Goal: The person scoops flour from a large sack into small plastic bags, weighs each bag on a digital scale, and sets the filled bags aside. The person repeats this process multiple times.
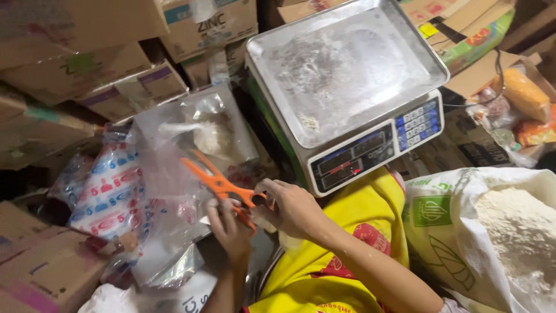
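Observation:
My right hand [292, 207] grips the handles of orange scissors [217, 181], whose blades point up and to the left over a clear plastic bag [168, 174]. My left hand [229, 229] is just below the scissors, fingers curled against the handle end and the bag's edge. The bag lies over printed red-and-blue packets [110, 197]. Whether the blades are cutting the plastic cannot be made out.
A digital scale with a dusty steel tray [347, 69] stands right behind my hands. An open white sack of flour [509, 232] sits at the right. Cardboard boxes [75, 69] crowd the left and back. Bagged goods [521, 98] lie far right.

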